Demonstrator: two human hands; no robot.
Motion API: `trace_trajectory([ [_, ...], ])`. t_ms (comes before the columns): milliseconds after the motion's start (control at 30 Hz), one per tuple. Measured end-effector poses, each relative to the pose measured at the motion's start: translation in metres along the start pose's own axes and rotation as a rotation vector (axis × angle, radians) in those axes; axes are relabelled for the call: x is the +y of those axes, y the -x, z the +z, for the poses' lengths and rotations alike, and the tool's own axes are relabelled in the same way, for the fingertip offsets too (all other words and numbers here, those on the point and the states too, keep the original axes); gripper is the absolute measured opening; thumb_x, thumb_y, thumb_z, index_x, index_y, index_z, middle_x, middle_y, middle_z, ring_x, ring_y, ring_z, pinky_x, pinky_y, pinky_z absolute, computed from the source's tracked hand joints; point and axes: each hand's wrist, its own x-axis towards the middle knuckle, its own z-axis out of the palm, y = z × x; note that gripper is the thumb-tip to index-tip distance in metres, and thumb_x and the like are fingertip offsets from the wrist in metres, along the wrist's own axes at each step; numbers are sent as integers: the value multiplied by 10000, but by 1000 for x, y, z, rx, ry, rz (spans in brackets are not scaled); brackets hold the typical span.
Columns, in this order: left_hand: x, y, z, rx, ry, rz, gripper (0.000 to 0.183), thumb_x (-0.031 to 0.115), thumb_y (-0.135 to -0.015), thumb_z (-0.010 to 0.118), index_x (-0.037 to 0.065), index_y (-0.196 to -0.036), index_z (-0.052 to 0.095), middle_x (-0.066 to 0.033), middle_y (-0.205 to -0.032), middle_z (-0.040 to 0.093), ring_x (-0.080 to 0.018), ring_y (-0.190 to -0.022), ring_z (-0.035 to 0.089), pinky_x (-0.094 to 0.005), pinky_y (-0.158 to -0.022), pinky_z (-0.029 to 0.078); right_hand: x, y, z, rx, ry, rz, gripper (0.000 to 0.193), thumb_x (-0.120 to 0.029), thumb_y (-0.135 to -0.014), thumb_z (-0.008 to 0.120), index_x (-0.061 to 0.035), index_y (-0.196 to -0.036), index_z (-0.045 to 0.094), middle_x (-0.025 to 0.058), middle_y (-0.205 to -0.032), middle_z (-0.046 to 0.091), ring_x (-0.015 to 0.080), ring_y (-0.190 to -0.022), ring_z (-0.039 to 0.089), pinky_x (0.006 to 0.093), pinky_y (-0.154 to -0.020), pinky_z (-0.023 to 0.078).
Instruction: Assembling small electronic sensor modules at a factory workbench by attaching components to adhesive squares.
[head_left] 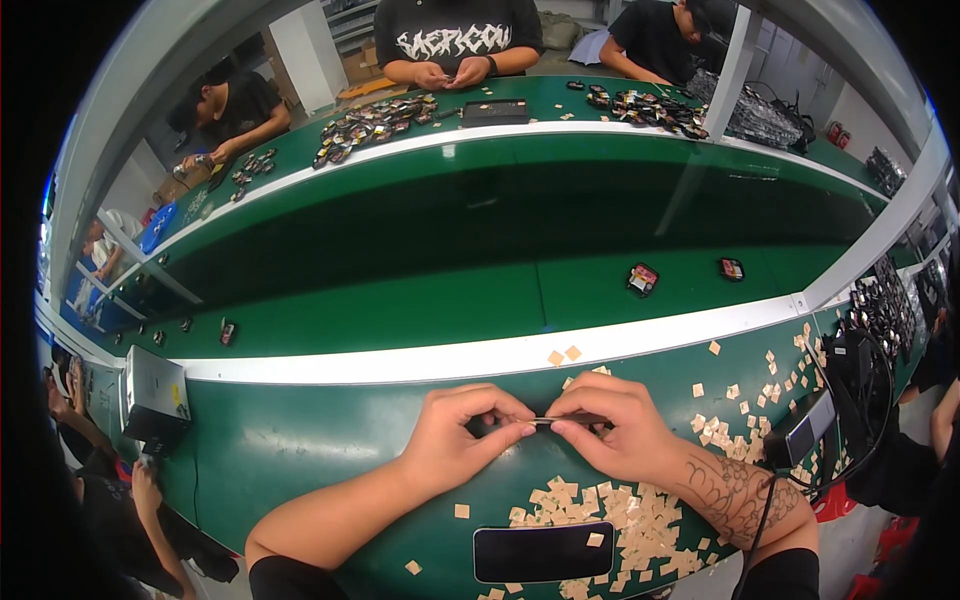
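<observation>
Above the green table [300,430], my left hand [462,432] and my right hand [622,428] meet fingertip to fingertip. Each is closed in a pinch on one end of a thin flat piece [543,421], seen edge-on and mostly covered by the fingers, so its kind is unclear. Below the hands lies a heap of small tan paper squares [640,525]. A dark-screened phone [530,555] rests beside the heap near the table's front edge, with a single square on it.
A white ledge [400,362] separates my table from a sunken green belt [450,310] carrying small black-and-red parts [643,280]. A grey box [155,395] stands left; a black device [805,430] with cables stands right. Several people work around, with piled parts [365,130] across the belt.
</observation>
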Motion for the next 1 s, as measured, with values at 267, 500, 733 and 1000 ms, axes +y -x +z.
trace_trajectory([
  [267,-11,2,0,0,91,-115,100,30,-910,852,22,-1002,813,-43,-889,785,-52,-753,629,-239,-680,508,-2,0,-3,30,-47,-20,129,8,-955,765,4,-1083,753,79,-971,704,156,-786,717,271,-648,565],
  [500,-10,2,2,22,124,95,189,-37,-888,830,11,-1058,763,-62,-989,775,-93,-810,674,-257,-720,507,-2,-2,-7,26,44,-91,139,9,-935,779,0,-1073,760,79,-949,696,165,-737,671,281,-610,530],
  [733,-7,2,0,-15,147,77,285,-54,-900,804,1,-1171,733,-63,-1039,760,-108,-867,685,-259,-756,504,1,-2,-6,20,77,-113,140,2,-940,775,-8,-1079,758,83,-948,697,177,-726,687,290,-606,540],
  [1000,-5,1,1,-20,98,91,116,9,-926,816,18,-1038,788,-46,-916,769,-116,-784,677,-265,-701,498,-3,0,-2,14,54,-84,157,17,-909,799,-18,-1061,778,69,-952,716,139,-728,646,263,-602,492],
])
